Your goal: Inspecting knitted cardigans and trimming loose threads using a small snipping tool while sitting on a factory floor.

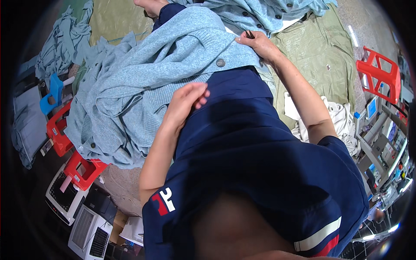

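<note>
A light blue knitted cardigan with dark buttons lies across my lap and spills to the left. My right hand is closed at the cardigan's button band, near its far right edge. Dark pointed tips, looking like small black thread snips, stick out between its fingers; the rest is hidden in the palm. Above my navy-clad thigh, beside the ribbed edge of the knit, is my left hand. Its fingers are curled in with the thumb close to them, and I cannot make out anything inside.
More blue knitwear is heaped ahead, and another pile lies far left. A green sheet covers the floor, with white cloth at right. Red stools stand left, another red stool right.
</note>
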Available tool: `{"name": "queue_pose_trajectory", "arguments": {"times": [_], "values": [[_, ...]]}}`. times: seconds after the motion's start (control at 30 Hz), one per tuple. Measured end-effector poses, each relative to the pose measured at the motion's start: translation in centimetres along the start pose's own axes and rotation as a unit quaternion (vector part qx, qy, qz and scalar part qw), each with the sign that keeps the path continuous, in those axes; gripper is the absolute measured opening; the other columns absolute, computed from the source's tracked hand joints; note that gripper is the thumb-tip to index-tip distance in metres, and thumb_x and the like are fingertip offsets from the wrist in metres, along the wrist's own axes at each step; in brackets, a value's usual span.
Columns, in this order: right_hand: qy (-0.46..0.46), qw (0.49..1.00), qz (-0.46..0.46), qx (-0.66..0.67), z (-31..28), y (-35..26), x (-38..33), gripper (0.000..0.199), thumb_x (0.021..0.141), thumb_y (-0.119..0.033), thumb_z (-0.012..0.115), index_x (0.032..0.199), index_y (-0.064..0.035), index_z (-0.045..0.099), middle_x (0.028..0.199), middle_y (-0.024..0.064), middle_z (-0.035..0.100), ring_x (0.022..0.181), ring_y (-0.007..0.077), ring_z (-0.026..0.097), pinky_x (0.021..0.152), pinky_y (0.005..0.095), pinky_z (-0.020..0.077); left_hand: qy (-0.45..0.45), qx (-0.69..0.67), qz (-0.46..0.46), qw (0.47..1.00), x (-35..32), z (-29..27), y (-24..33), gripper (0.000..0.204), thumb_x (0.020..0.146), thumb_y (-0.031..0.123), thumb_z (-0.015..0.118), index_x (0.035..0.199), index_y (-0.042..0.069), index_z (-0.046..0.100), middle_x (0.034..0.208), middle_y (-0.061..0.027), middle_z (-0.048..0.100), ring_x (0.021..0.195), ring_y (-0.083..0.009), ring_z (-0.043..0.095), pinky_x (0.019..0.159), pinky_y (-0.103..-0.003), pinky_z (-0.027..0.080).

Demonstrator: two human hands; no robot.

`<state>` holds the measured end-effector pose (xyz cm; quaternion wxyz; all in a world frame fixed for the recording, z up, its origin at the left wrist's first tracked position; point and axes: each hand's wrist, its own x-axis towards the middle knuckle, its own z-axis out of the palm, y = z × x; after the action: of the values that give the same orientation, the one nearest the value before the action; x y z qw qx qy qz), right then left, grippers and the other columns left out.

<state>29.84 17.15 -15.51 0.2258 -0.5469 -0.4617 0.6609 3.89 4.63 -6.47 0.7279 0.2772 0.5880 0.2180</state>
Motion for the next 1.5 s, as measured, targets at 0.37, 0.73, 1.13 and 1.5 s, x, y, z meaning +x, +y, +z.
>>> {"name": "queue_pose_trajectory", "arguments": {"times": [0.37, 0.73, 1.13, 1.5], "values": [[0.041, 0.998, -0.030, -0.047, 2.2, -1.3, -2.4, 0.025, 0.082, -0.027, 0.071, 0.080, -0.0039, 0.062, 0.070, -0.0035, 0.054, 0.064, 0.0058, 0.045, 0.059, 0.0228, 0.0370, 0.077, -0.328, 0.014, 0.942, 6.0, 3.0, 1.0, 0.020, 0.088, 0.015, 0.065, 0.102, 0.002, 0.060, 0.095, -0.0085, 0.061, 0.084, -0.0192, 0.059, 0.072, -0.034, 0.052], [0.070, 0.982, -0.089, -0.154, 2.2, -2.5, -4.6, 0.036, 0.083, -0.034, 0.070, 0.077, -0.0007, 0.056, 0.067, -0.0021, 0.050, 0.065, 0.0069, 0.042, 0.059, 0.0264, 0.0379, 0.073, -0.407, 0.027, 0.910, 5.8, 2.1, 0.3, 0.019, 0.085, 0.001, 0.063, 0.103, 0.001, 0.059, 0.098, -0.0093, 0.060, 0.085, -0.0176, 0.058, 0.076, -0.032, 0.049], [0.090, 0.981, -0.065, 0.158, 3.3, 1.0, -5.9, 0.025, 0.089, -0.024, 0.063, 0.102, -0.0029, 0.060, 0.093, 0.0004, 0.058, 0.088, 0.0075, 0.051, 0.081, 0.0220, 0.0400, 0.021, -0.438, -0.015, 0.899, 5.4, 2.0, 0.6, 0.009, 0.085, 0.009, 0.062, 0.088, 0.001, 0.058, 0.078, -0.0109, 0.060, 0.076, -0.0224, 0.061, 0.073, -0.037, 0.051], [0.190, 0.879, -0.318, -0.300, 3.4, -3.2, -8.9, 0.020, 0.087, -0.020, 0.061, 0.102, -0.0068, 0.057, 0.082, 0.0105, 0.060, 0.074, 0.0273, 0.061, 0.066, 0.0368, 0.0486, 0.102, -0.394, 0.075, 0.910, 5.7, 2.8, 0.2, 0.007, 0.086, 0.003, 0.064, 0.091, 0.001, 0.061, 0.087, -0.0080, 0.062, 0.074, -0.0156, 0.057, 0.069, -0.029, 0.050]]}}
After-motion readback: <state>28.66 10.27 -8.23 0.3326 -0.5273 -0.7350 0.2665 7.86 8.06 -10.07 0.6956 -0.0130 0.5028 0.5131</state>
